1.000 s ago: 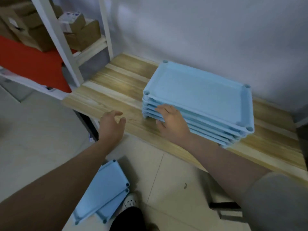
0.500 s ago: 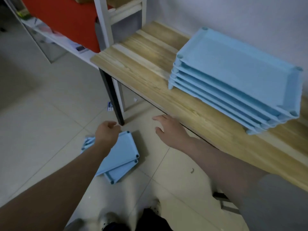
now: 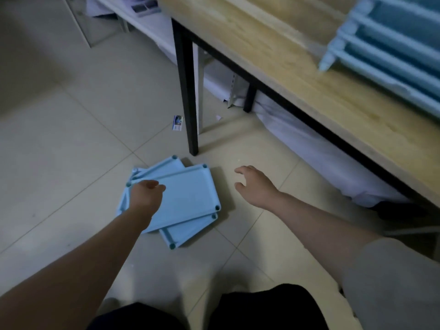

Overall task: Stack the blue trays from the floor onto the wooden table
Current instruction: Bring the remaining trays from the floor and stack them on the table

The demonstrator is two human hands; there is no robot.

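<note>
A loose pile of light blue trays (image 3: pixel 188 198) lies askew on the tiled floor by the black table leg (image 3: pixel 188 91). My left hand (image 3: pixel 145 195) hovers over the left edge of the top tray, fingers curled, and I cannot see a grip on it. My right hand (image 3: pixel 254 186) is open with fingers spread, just right of the pile and not touching it. A stack of several blue trays (image 3: pixel 390 44) sits on the wooden table (image 3: pixel 297 67) at the upper right.
A small printed card (image 3: pixel 177 122) lies on the floor left of the table leg. White sheeting (image 3: pixel 309 139) hangs under the table. A white shelf unit (image 3: pixel 133 15) stands at the top left. My knees (image 3: pixel 262 308) are at the bottom edge.
Both hands left the stack on the table and dropped towards the floor. The view tilted down. My left hand now reaches the pile of trays and my right hand is beside it.
</note>
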